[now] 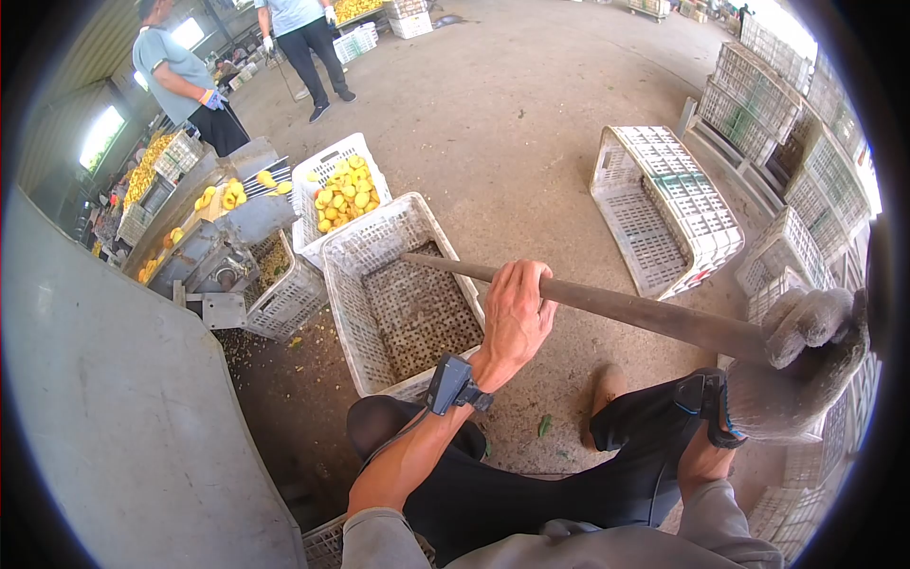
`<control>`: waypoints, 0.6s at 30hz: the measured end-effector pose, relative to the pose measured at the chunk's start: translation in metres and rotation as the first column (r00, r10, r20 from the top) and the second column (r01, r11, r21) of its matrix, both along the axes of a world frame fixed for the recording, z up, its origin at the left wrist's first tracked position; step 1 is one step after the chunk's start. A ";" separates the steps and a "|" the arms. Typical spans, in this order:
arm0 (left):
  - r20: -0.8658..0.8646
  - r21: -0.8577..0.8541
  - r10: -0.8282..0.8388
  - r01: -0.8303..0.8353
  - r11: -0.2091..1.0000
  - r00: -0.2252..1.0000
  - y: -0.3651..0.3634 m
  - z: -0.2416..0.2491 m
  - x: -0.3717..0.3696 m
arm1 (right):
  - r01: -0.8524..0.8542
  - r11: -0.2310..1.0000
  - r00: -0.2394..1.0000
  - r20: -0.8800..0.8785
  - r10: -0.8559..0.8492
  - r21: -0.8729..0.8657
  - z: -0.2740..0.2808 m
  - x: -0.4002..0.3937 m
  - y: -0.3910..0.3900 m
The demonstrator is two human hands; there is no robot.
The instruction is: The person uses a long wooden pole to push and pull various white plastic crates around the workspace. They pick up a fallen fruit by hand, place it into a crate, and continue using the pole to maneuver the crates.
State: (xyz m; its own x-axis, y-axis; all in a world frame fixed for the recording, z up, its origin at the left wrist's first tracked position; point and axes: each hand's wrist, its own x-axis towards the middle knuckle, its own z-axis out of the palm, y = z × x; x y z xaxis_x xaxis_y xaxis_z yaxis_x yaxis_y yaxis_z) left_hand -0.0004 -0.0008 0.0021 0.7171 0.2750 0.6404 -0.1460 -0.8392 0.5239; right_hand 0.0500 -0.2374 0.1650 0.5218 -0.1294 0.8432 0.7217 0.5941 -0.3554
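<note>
A long wooden pole (645,315) slants across the view in front of my body. My bare left hand (515,318) is closed around its middle, knuckles up, with a dark device strapped on the wrist. At the thick end on the right, my right hand (806,365), in a dirty grey glove, is wrapped around the pole. The thin far end overlaps the inside of a white plastic crate (343,302), whose grid floor looks dark and dirty. Right behind it stands another white crate (305,213) holding yellow fruit (349,192).
A white crate (668,171) lies on its side at the right. Stacked crates (758,85) line the right edge. Left are a metal sorting machine (242,223), a debris-filled crate (289,294) and a grey metal panel (104,351). Two people (175,76) stand at the back left.
</note>
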 end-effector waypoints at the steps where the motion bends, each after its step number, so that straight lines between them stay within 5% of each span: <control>1: 0.002 0.000 0.000 0.000 1.000 1.000 0.000 0.000 0.000 | 0.009 1.000 1.000 -0.002 -0.009 0.002 0.000 0.000 0.001; 5: 0.007 -0.001 -0.001 0.001 1.000 1.000 0.000 0.000 0.000 | 0.002 1.000 1.000 0.017 -0.001 -0.021 0.001 0.000 -0.001; 8: 0.008 0.001 0.000 0.000 1.000 1.000 0.000 -0.001 0.001 | 0.427 0.887 0.891 -0.085 -0.446 -0.174 -0.005 -0.005 -0.006; 10: 0.008 0.003 0.001 -0.001 1.000 1.000 0.000 -0.001 0.000 | 0.438 0.876 0.881 -0.100 -0.463 -0.199 -0.008 -0.004 -0.011; 13: 0.004 0.001 0.002 -0.002 1.000 1.000 0.000 0.000 0.000 | 0.034 0.998 0.999 -0.026 -0.035 -0.061 -0.004 0.002 -0.011; 18: 0.003 -0.001 0.000 0.000 1.000 1.000 0.000 0.000 0.000 | 0.020 1.000 1.000 -0.002 -0.020 0.013 0.001 -0.002 0.005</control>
State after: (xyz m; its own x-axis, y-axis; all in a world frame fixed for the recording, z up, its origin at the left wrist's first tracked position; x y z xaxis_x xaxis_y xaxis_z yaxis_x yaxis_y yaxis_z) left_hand -0.0004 -0.0008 0.0020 0.7152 0.2762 0.6421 -0.1472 -0.8385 0.5246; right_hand 0.0477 -0.2323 0.1661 0.5204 -0.1506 0.8405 0.7329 0.5839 -0.3492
